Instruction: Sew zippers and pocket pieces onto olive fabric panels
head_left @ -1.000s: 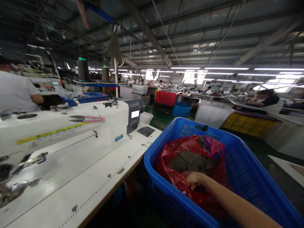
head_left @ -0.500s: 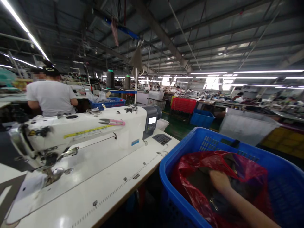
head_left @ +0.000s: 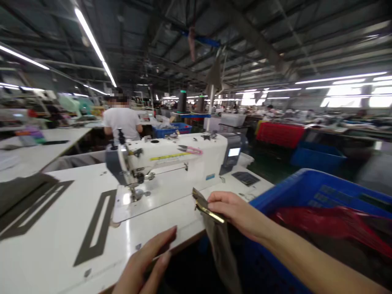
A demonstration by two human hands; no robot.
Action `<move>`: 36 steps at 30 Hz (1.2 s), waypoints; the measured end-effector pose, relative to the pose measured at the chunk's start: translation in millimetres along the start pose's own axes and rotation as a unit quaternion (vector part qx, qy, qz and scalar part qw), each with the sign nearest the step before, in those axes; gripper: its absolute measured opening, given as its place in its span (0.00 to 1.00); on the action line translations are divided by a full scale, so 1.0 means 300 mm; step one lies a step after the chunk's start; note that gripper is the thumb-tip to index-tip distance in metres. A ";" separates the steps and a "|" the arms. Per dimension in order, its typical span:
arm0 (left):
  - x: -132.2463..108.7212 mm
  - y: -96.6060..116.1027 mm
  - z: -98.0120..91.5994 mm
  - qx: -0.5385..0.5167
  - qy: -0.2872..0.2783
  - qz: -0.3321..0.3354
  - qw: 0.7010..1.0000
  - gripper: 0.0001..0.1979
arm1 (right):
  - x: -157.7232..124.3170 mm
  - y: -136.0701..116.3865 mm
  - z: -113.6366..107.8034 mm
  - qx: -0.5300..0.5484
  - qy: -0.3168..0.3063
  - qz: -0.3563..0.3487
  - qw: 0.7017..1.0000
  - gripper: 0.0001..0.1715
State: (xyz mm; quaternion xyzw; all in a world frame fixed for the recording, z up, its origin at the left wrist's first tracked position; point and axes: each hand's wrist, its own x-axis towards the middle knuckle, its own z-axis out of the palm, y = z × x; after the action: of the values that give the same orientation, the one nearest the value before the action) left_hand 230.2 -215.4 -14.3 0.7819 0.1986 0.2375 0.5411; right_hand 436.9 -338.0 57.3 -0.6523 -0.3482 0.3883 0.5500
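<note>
My right hand [head_left: 234,210] grips a zipper [head_left: 220,245] on brown-grey tape, with a shiny gold row along its upper part. Its lower length hangs past the table's front edge, blurred. My left hand [head_left: 145,265] is open at the front edge, thumb and fingers apart, a short way left of the zipper. Behind both hands stands a white sewing machine [head_left: 196,171]. Two dark olive cloth frames with long slots, a nearer one [head_left: 99,228] and one farther left [head_left: 38,212], lie on the white table [head_left: 55,261].
At right is a blue basket [head_left: 301,179] holding a red plastic bag [head_left: 339,218]. Pink-handled thread snips [head_left: 190,149] lie on the machine. Dark folded cloth [head_left: 21,190] is at far left. A person in a white shirt [head_left: 122,121] works beyond the machine.
My right hand has come out of the red bag in the basket, now carrying the zipper over the table edge. My left hand has entered the view. The view has turned left.
</note>
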 end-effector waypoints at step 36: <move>0.082 -0.025 -0.109 -0.216 -0.009 -0.199 0.956 0.19 | 0.108 0.357 0.329 0.128 -0.263 -0.153 0.944 0.08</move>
State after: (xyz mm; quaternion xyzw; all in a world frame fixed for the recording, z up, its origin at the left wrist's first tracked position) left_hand 230.6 -174.4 -7.6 0.5933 0.2888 0.1553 0.7352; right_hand 366.8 -281.5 -61.8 -0.3898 -0.5235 0.4983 0.5707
